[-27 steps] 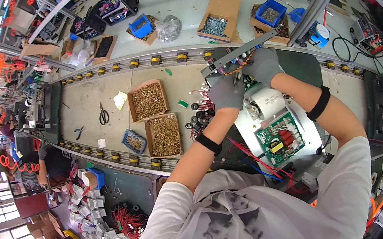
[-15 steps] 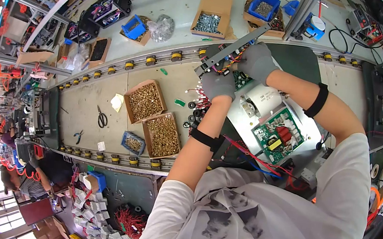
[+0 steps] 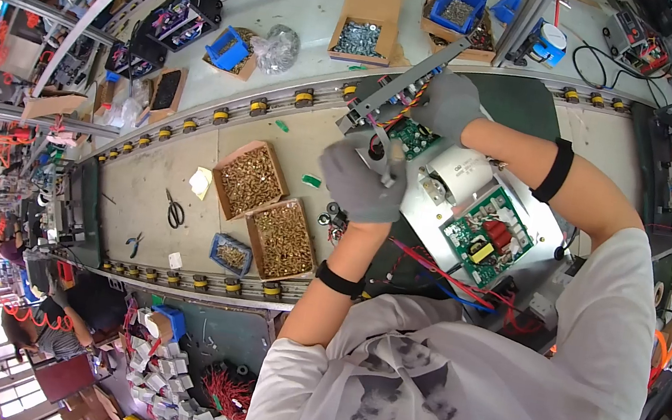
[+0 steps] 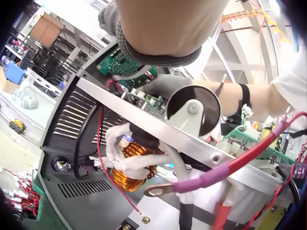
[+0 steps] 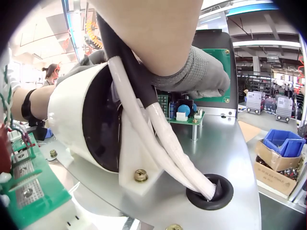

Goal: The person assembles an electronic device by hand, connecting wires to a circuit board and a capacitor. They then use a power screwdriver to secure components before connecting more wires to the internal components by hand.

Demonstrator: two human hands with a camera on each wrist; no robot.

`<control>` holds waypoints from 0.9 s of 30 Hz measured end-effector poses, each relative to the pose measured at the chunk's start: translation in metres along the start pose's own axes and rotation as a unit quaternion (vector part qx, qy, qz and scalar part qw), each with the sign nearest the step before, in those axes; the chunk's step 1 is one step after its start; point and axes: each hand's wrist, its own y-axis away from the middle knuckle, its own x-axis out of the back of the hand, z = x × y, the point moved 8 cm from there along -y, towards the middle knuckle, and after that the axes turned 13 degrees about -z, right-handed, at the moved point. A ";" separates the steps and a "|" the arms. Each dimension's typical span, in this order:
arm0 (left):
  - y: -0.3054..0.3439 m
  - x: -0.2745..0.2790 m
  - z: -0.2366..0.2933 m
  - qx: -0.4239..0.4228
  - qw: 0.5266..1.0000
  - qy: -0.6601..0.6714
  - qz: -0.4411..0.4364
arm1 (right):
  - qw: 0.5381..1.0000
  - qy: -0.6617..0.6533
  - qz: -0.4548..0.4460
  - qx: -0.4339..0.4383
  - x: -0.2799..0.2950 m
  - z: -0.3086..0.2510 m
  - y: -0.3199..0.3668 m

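the left hand point(image 3: 362, 181) has bent fingers beside the unit point(image 3: 424, 214), left of its white drum point(image 3: 463, 173); the right hand's point(image 3: 449, 107), at the far end, are partly hidden, and neither's hold can be told. only the left wrist view shows the copper coil point(image 4: 128, 181); bench point(image 3: 201, 155) opens leftward.
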 end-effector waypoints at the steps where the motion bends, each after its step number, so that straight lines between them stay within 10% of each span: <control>1: -0.006 0.001 -0.002 -0.003 1.000 0.003 -0.003 | 1.000 -0.007 -0.005 0.002 0.000 0.000 0.000; 4: -0.022 0.014 -0.013 0.010 0.996 0.037 0.082 | 1.000 -0.013 -0.011 0.008 0.001 -0.001 0.002; 6: -0.027 -0.034 -0.036 0.103 0.942 0.276 -0.160 | 1.000 -0.011 -0.014 0.014 0.002 -0.002 0.002; 27: -0.038 -0.029 -0.031 0.108 0.952 0.227 -0.173 | 0.999 -0.032 -0.014 0.015 -0.003 0.000 -0.007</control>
